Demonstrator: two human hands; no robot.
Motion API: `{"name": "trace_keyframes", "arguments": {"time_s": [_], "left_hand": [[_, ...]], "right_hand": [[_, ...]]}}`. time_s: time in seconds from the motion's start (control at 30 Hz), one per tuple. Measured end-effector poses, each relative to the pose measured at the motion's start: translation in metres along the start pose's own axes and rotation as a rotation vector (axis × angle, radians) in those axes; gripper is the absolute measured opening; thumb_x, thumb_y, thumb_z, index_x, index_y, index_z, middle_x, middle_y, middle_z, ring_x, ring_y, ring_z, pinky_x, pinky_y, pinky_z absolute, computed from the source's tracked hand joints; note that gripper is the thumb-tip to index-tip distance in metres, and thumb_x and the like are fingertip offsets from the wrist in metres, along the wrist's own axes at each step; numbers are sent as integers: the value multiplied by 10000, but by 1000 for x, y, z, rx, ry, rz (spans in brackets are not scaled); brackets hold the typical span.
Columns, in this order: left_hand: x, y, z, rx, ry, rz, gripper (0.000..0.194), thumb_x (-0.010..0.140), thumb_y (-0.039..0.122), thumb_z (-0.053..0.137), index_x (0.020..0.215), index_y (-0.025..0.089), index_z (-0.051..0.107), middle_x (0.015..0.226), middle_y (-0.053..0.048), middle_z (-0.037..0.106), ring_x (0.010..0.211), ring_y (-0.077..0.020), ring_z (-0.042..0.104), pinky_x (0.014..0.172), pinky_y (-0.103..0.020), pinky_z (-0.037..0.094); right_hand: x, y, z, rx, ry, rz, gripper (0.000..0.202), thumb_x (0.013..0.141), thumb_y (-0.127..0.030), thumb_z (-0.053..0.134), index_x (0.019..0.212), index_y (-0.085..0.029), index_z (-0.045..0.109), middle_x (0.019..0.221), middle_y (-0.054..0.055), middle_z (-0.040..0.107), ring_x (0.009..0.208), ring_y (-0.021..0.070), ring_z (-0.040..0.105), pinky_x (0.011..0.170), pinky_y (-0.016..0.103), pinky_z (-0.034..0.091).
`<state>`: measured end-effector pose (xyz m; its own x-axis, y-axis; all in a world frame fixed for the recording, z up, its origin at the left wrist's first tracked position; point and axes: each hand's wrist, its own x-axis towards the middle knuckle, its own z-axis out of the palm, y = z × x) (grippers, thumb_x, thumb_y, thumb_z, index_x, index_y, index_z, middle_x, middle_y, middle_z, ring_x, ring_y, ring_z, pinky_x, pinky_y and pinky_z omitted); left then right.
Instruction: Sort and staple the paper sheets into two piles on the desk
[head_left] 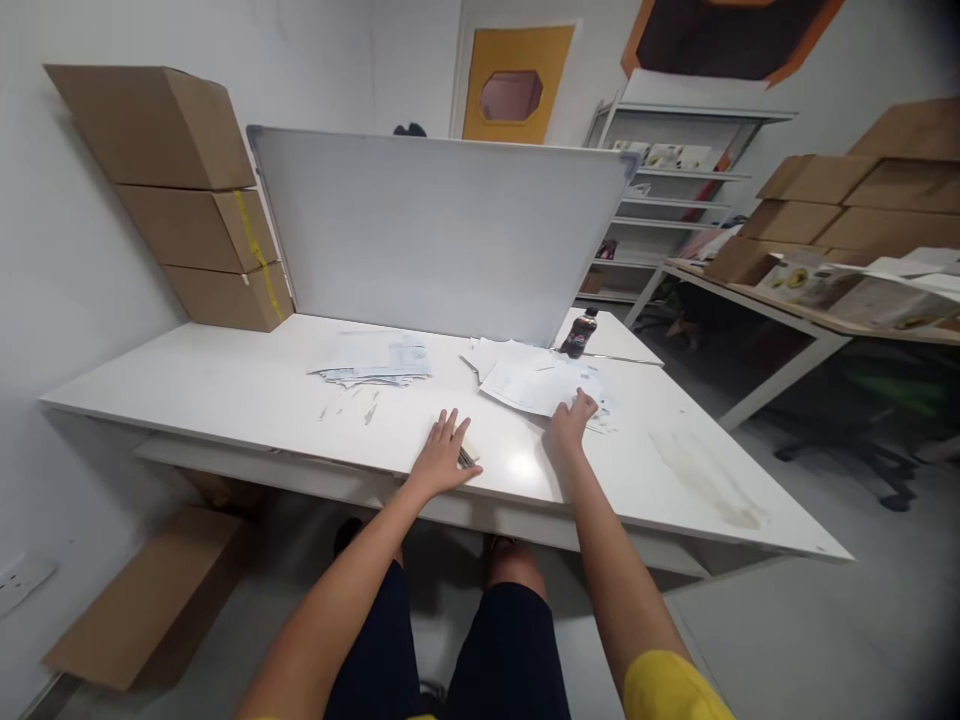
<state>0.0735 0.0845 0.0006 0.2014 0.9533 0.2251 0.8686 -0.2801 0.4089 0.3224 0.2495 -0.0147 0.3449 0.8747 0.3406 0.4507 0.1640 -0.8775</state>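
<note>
My left hand [442, 458] lies with its fingers spread over a small stack of thin pieces [468, 452] near the table's front edge. Most of that stack is hidden under the palm. To the right, my right hand [573, 418] has its fingers bent together at the near edge of some white printed sheets [525, 382]. Whatever is between those fingertips is too small to make out. Small paper bits lie just beside it. A pile of bluish-white papers [375, 358] rests farther left, with several small scraps [369, 412] in front of it.
A whiteboard [442, 235] stands along the back of the white table [247, 390]. A dark drink bottle [579, 333] is behind the sheets. Stacked cardboard boxes [202, 225] occupy the left corner. Another carton [150, 600] sits on the floor. Shelves and a second table [795, 315] are at right.
</note>
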Motion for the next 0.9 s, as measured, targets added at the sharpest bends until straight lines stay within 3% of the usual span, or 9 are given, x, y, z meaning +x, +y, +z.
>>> {"name": "trace_keyframes", "arguments": {"time_s": [0.13, 0.23, 0.37, 0.47, 0.63, 0.73, 0.8, 0.9], "left_hand": [[-3, 1, -1, -5, -11, -4, 902, 782, 538, 646, 1504, 167, 252, 1615, -140, 107, 1490, -310, -23, 1203, -490, 123], [-4, 2, -2, -8, -10, -7, 883, 777, 542, 648, 1490, 166, 287, 1614, -134, 118, 1491, -309, -11, 1202, -487, 133], [-5, 4, -4, -21, -13, -13, 832, 780, 539, 647, 1456, 160, 347, 1607, -138, 153, 1491, -315, 10, 1194, -495, 165], [-4, 4, -4, -30, 0, -15, 794, 777, 533, 654, 1431, 172, 384, 1597, -138, 193, 1491, -318, 33, 1187, -505, 183], [-3, 3, 0, -36, 13, -13, 789, 775, 544, 654, 1427, 184, 394, 1595, -134, 202, 1490, -319, 38, 1194, -506, 166], [-6, 5, 1, -52, 6, -6, 866, 766, 613, 637, 1464, 187, 351, 1609, -122, 157, 1491, -319, -5, 1201, -503, 140], [-8, 2, -2, -96, -24, 10, 901, 764, 670, 605, 1484, 206, 325, 1612, -105, 151, 1491, -316, -3, 1198, -491, 159], [-4, -15, -18, -134, -20, 53, 768, 861, 643, 490, 1486, 226, 329, 1564, -102, 305, 1473, -274, 189, 1186, -444, 218]], "right_hand": [[-7, 16, -2, -152, -19, -47, 585, 890, -318, 295, 1406, -48, 343, 1479, 238, 248, 1388, 313, 253, 1129, 485, 233], [-20, 18, -5, -308, -20, -107, 585, 889, -413, 347, 1364, -82, 432, 1516, 212, 270, 1423, 324, 190, 1141, 497, 192], [-31, 11, -5, -517, -200, -243, 454, 837, -390, 465, 1232, -188, 562, 1512, 126, 347, 1435, 313, 177, 1133, 533, 170], [-27, 5, -3, -634, -270, -275, 370, 832, -323, 456, 1134, -179, 616, 1497, 136, 374, 1428, 312, 195, 1122, 547, 170], [-18, 0, -5, -660, -164, -174, 474, 846, -297, 394, 1240, -96, 563, 1475, 200, 397, 1397, 341, 250, 1103, 571, 199], [-24, 1, -10, -639, -102, -197, 516, 853, -329, 375, 1265, -68, 545, 1461, 211, 416, 1389, 339, 266, 1117, 564, 181], [-30, 2, -12, -638, -116, -204, 535, 863, -353, 361, 1269, -55, 542, 1468, 213, 408, 1395, 329, 263, 1130, 544, 176], [-38, 4, -9, -687, -224, -166, 616, 891, -394, 313, 1360, -24, 463, 1528, 221, 315, 1433, 332, 198, 1143, 559, 139]]}}
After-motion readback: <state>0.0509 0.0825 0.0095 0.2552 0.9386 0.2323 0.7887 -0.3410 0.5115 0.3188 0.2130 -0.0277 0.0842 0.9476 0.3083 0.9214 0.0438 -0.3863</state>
